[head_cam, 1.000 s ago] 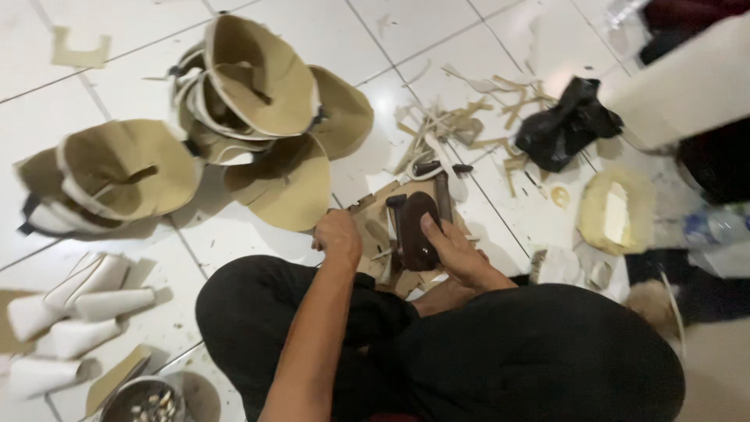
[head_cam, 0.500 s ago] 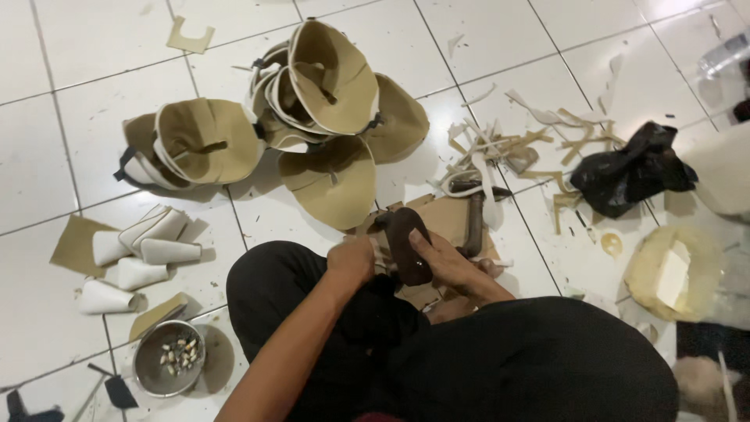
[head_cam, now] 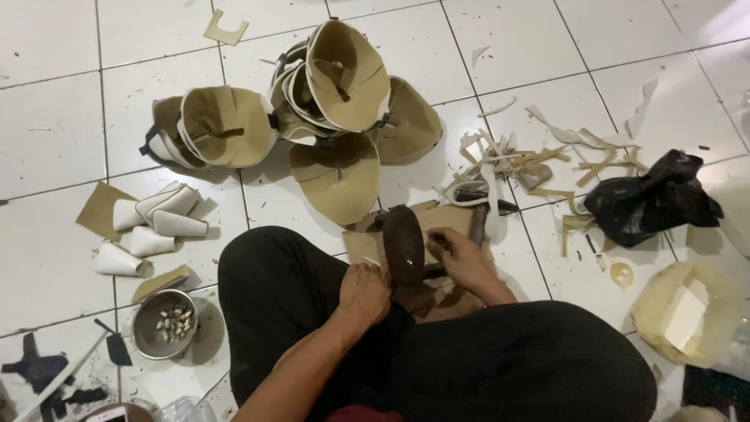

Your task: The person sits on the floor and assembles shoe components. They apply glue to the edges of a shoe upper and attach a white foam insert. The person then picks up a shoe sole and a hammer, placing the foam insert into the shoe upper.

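I sit cross-legged on a white tiled floor. A dark brown shoe form (head_cam: 403, 242) stands upright between my knees on a piece of cardboard (head_cam: 442, 220). My left hand (head_cam: 362, 291) grips its lower left edge. My right hand (head_cam: 457, 256) presses against its right side, fingers curled on it. A hammer (head_cam: 476, 223) lies on the cardboard just beyond my right hand.
A pile of tan shoe uppers (head_cam: 336, 94) lies ahead, more at the left (head_cam: 215, 129). White rolled pieces (head_cam: 152, 223) and a metal bowl of small nails (head_cam: 164, 322) sit at my left. Leather scraps (head_cam: 547, 156), a black bag (head_cam: 652, 199) and a yellowish pad (head_cam: 687, 312) are at the right.
The view has swung so the piles sit further right and lower in frame. Both hands stay on the brown form; the right hand has shifted lower along its side.
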